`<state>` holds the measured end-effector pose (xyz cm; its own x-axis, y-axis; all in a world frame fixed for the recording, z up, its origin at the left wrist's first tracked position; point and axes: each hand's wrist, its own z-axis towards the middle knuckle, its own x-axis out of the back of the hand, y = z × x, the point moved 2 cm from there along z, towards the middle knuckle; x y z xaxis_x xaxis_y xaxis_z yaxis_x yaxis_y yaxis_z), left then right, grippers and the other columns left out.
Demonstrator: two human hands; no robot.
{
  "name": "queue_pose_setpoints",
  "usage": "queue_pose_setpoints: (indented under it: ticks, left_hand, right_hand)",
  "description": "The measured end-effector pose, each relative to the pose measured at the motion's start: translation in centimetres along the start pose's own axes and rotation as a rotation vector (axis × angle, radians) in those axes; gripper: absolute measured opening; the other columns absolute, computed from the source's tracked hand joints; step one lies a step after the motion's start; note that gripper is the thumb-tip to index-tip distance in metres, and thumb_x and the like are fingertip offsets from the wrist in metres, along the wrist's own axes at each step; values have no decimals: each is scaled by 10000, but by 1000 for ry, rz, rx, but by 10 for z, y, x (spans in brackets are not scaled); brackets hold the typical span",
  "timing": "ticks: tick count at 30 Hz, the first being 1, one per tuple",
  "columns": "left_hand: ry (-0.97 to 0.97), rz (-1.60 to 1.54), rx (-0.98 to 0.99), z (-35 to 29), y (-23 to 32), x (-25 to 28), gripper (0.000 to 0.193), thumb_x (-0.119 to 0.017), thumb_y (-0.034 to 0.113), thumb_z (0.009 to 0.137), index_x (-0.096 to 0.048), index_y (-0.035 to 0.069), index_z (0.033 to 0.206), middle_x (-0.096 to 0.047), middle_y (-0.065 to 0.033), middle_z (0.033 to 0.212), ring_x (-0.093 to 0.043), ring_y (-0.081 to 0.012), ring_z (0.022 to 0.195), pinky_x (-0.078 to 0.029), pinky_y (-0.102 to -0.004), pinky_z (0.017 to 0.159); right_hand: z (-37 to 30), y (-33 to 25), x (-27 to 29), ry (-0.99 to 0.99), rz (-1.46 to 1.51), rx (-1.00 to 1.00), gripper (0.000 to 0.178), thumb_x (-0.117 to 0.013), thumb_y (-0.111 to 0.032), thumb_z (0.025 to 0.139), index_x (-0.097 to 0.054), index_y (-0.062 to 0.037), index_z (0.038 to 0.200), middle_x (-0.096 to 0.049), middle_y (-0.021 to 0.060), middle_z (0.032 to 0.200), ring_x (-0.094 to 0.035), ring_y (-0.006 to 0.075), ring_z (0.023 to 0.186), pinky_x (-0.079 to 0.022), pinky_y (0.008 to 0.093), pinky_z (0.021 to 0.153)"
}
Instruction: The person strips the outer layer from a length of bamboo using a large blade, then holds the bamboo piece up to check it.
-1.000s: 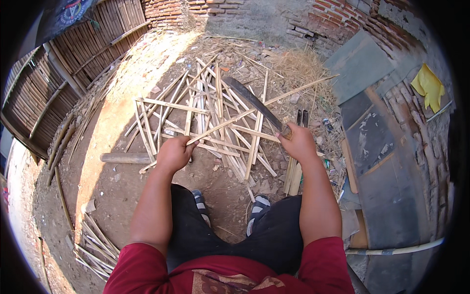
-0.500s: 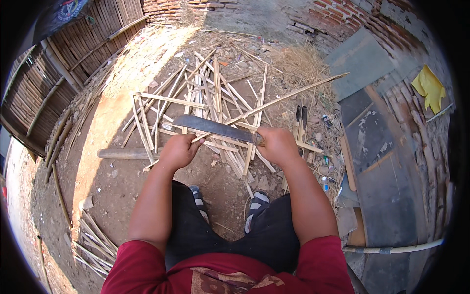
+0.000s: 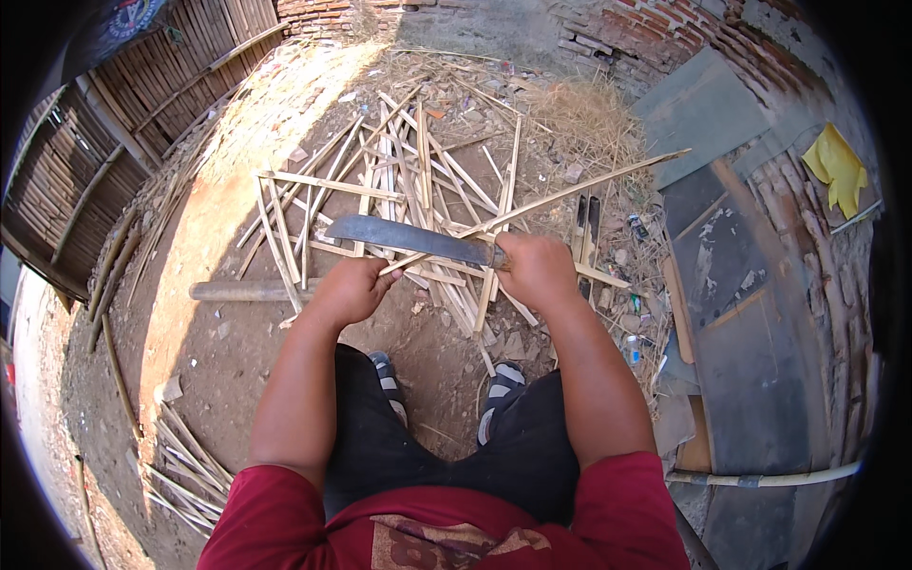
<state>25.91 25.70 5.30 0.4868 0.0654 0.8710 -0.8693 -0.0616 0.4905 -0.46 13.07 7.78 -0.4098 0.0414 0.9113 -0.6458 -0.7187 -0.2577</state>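
In my right hand [image 3: 537, 273] is the handle of a machete [image 3: 408, 237], fingers wrapped round it. Its broad dark blade points left and lies across a long split bamboo strip [image 3: 579, 188]. My left hand [image 3: 353, 288] pinches the near end of that strip, just below the blade. From there the strip slants up to the far right. Beneath both hands, a loose heap of pale bamboo strips [image 3: 380, 179] lies crisscrossed on the dirt. Most of the machete's handle is hidden by my right hand.
A round wooden log [image 3: 242, 292] lies left of the heap. More thin strips [image 3: 185, 475] rest at lower left. Dark boards [image 3: 750, 380] and a yellow cloth [image 3: 836, 171] are on the right by a brick wall [image 3: 646, 38]. A bamboo fence [image 3: 180, 85] stands at far left.
The machete has shifted slightly left along the strip, its blade tip a little lower at the left. The strip's far end has moved slightly right and down. Both hands keep their grip.
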Motion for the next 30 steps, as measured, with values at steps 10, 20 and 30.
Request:
queue_pose_setpoints:
  ticks: [10, 20, 30]
  left_hand:
    - [77, -59, -51, 5, -2, -4, 398, -536, 371, 1046, -685, 2, 1041, -676, -280, 886, -652, -481, 907, -505, -540, 807]
    - [93, -90, -45, 8, -8, -1, 364, -561, 329, 1045, -679, -4, 958, -671, -203, 779, -665, -374, 765, -508, -471, 739]
    - [-34, -123, 2, 11, -1, 0, 357, -547, 313, 1055, -666, -5, 945, -644, -216, 745, -630, -360, 704, -498, -457, 702]
  right_hand:
    - [-6, 5, 0, -37, -56, -33, 223, -764, -214, 770, -680, -99, 942, -708, 163, 832, -693, 397, 838, -543, 513, 732]
    - [1, 1, -8, -50, -28, -32, 257, -799, -226, 744, -659, -84, 906, -716, 161, 848, -697, 387, 858, -542, 513, 747]
    - [-3, 20, 11, 35, -30, -109, 255, -779, -229, 775, -678, -88, 963, -709, 163, 839, -689, 392, 841, -536, 510, 735]
